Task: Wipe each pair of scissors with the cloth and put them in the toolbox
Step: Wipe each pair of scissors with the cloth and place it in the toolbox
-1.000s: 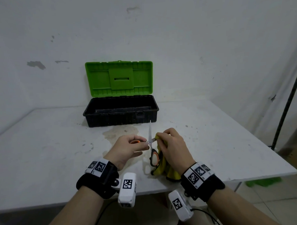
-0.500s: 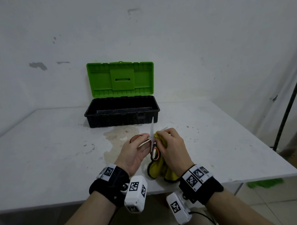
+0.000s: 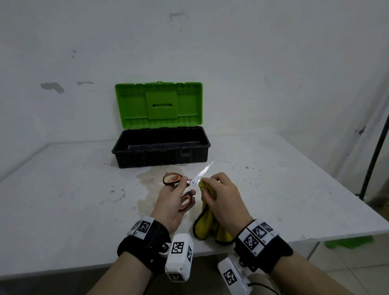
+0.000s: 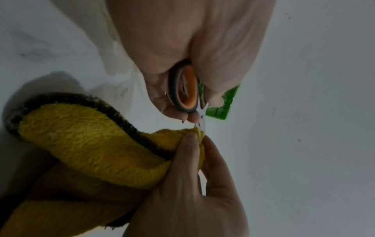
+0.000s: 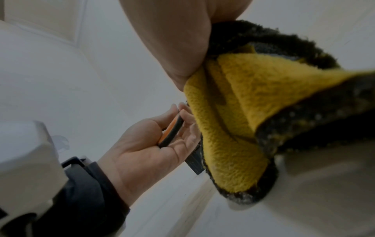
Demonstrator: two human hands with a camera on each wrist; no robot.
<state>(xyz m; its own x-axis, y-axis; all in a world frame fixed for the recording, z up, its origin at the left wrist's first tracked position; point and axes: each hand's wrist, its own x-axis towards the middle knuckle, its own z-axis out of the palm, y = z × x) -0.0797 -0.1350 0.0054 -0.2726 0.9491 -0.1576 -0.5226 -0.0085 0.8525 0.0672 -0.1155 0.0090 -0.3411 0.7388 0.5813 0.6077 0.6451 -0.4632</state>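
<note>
One pair of scissors is all that shows here, held over the near middle of the white table. At the left, the person's left hand grips the orange-and-black handles, its fingers curled round one loop. A second ago the blades stood nearly upright, pointing at the toolbox; now they lean to the right and away, so the flat of the steel faces the cloth. That turn suggests the wipe is moving on to another side of the blades, not that it is finished. Just right of the pivot, the right hand pinches a fold of the yellow cloth between thumb and fingers against the base of the blades, while the rest of the cloth hangs down to the table edge. Behind both hands, well apart from them, the toolbox stands with its green lid raised. No scissors can be made out in its dark interior, so the putting-away step looks still to come.
</note>
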